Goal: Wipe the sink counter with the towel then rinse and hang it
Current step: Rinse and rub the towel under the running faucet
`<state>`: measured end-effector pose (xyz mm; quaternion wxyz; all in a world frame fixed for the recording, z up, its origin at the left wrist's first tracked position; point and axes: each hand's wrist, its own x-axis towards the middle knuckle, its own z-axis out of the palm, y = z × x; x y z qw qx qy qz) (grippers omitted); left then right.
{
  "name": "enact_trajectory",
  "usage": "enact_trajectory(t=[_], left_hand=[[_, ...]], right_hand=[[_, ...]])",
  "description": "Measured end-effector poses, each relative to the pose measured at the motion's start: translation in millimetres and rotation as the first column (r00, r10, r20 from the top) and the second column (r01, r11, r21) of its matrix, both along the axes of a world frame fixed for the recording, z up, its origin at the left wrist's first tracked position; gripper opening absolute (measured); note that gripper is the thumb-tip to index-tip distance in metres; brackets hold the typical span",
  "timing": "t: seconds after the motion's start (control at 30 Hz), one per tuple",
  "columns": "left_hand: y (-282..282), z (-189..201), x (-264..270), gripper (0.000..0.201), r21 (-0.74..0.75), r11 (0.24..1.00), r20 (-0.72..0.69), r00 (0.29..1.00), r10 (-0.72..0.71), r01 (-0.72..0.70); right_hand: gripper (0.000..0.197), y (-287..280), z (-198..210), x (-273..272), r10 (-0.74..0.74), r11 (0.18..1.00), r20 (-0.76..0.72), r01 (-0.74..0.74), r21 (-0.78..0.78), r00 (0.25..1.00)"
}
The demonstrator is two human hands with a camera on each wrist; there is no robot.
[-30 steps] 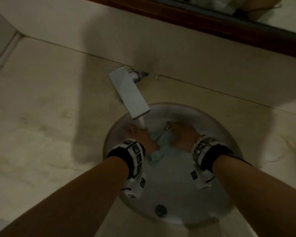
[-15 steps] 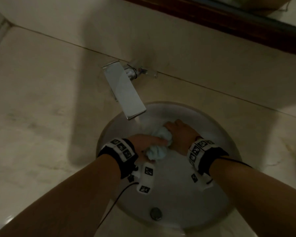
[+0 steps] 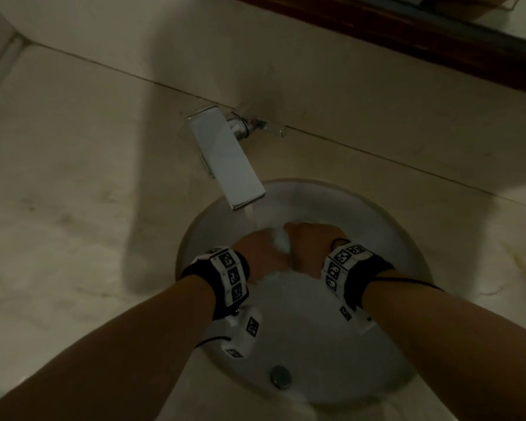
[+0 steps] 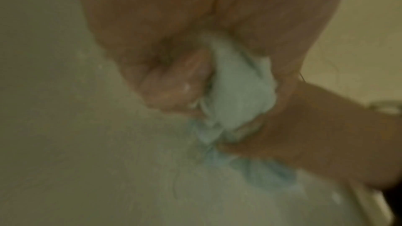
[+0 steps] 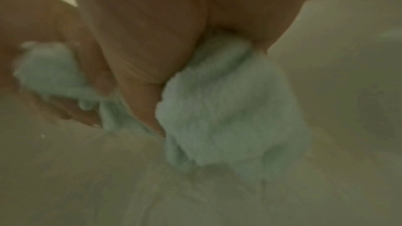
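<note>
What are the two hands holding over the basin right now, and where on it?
Both grip the wet pale-blue terry towel, bunched into a wad: left hand on its left end, right hand on its right, with a loose tail hanging below.
</note>
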<state>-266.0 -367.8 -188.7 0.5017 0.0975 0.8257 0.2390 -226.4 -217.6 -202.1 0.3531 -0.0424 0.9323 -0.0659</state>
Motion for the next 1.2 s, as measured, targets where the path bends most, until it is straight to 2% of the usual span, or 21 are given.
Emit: enact_trajectory(t=[0.17, 0.27, 0.33, 0.4, 0.43, 0.47, 0.5, 0.53, 0.57, 0.67, 0.73, 0.8, 0.87, 0.93, 0.97, 1.0, 1.07, 1.13, 1.2], left_hand=[[-1.5, -0.4, 0.9, 0.044, 0.026, 0.991, -0.072, 0.989, -0.130, 0.133], [-2.9, 6.0, 0.1, 0.047, -0.014, 0.992, -0.133, 0.983, -0.128, 0.127], [-5.4, 12.7, -1.9, 0.044, -0.019, 0.998, -0.161, 0.985, -0.058, 0.056], [-13.0, 15.3, -5.5, 0.040, -0.031, 0.995, -0.174, 0.981, 0.088, -0.095], [-18.4, 15.9, -7.3, 0.048, -0.023, 0.981, -0.166, 0.968, 0.188, -0.195], [-24.1, 14.5, -7.9, 0.065, -0.026, 0.962, -0.129, 0.955, 0.266, -0.271], [-28.9, 13.3, -8.0, 0.080, -0.016, 0.945, -0.094, 0.942, 0.323, -0.326], [-32.9, 12.1, -7.4, 0.089, -0.026, 0.942, -0.066, 0.940, 0.333, -0.336], [-35.9, 10.9, -6.1, 0.088, -0.017, 0.949, -0.064, 0.948, 0.312, -0.314], [-40.8, 10.9, 1.2, 0.065, 0.017, 0.966, -0.065, 0.963, 0.260, -0.259], [-44.7, 12.7, 2.1, 0.069, 0.050, 0.960, -0.029, 0.960, 0.279, -0.277], [-48.7, 14.2, 1.7, 0.077, 0.050, 0.955, -0.026, 0.955, 0.295, -0.294], [-53.2, 11.1, -1.2, 0.077, 0.073, 0.929, 0.025, 0.932, 0.362, -0.362], [-57.4, 13.9, -0.4, 0.070, 0.088, 0.879, 0.061, 0.883, 0.466, -0.469], [-59.7, 15.5, 0.5, 0.070, 0.081, 0.838, 0.064, 0.841, 0.537, -0.540], [-62.3, 17.4, 0.9, 0.073, 0.092, 0.791, 0.067, 0.797, 0.601, -0.605], [-62.9, 24.0, -0.1, 0.077, 0.144, 0.742, 0.072, 0.754, 0.652, -0.655], [-60.0, 30.0, -2.8, 0.076, 0.190, 0.734, 0.120, 0.757, 0.642, -0.652], [-58.9, 29.3, -7.2, 0.068, 0.213, 0.738, 0.174, 0.768, 0.616, -0.641]], right_hand=[[0.035, -8.9, 6.3, -4.1, -0.059, 0.998, 0.071, 0.058, 0.008, 0.996], [0.037, -9.3, 6.0, -11.5, -0.068, 0.998, 0.059, 0.068, 0.000, 0.996], [0.042, -8.4, 5.3, -14.1, -0.085, 0.995, -0.069, 0.080, -0.064, 0.994], [0.054, -7.5, 2.8, -10.1, -0.137, 0.982, -0.237, 0.100, -0.159, 0.962], [0.060, -7.5, 1.1, -6.7, -0.166, 0.975, -0.296, 0.112, -0.190, 0.941], [0.064, -8.3, -0.6, -4.0, -0.205, 0.966, -0.315, 0.140, -0.218, 0.927], [0.064, -9.6, -1.5, -2.3, -0.270, 0.948, -0.285, 0.203, -0.244, 0.920], [0.061, -10.9, -5.0, -1.6, -0.362, 0.913, -0.205, 0.301, -0.277, 0.910], [0.056, -13.0, -7.0, -2.3, -0.462, 0.858, -0.118, 0.409, -0.313, 0.879], [0.043, -22.0, -5.2, -14.8, -0.699, 0.656, 0.044, 0.664, -0.358, 0.714], [0.054, -31.6, 2.6, -24.7, -0.738, 0.563, 0.195, 0.749, -0.351, 0.646], [0.058, -45.2, 12.8, -32.3, -0.669, 0.587, 0.285, 0.723, -0.364, 0.686], [0.047, -55.3, 15.4, -38.0, -0.586, 0.690, 0.223, 0.624, -0.367, 0.779], [0.041, -60.7, 23.0, -43.5, -0.570, 0.743, 0.122, 0.573, -0.344, 0.813], [0.040, -62.5, 26.2, -46.4, -0.580, 0.735, 0.098, 0.572, -0.364, 0.809], [0.037, -63.3, 31.7, -48.7, -0.607, 0.696, 0.094, 0.585, -0.417, 0.789], [0.028, -59.6, 40.3, -50.0, -0.664, 0.595, 0.104, 0.608, -0.526, 0.740], [0.023, -56.1, 46.1, -46.5, -0.667, 0.551, 0.120, 0.595, -0.585, 0.736], [0.025, -55.0, 48.6, -42.7, -0.655, 0.543, 0.156, 0.604, -0.584, 0.739]])
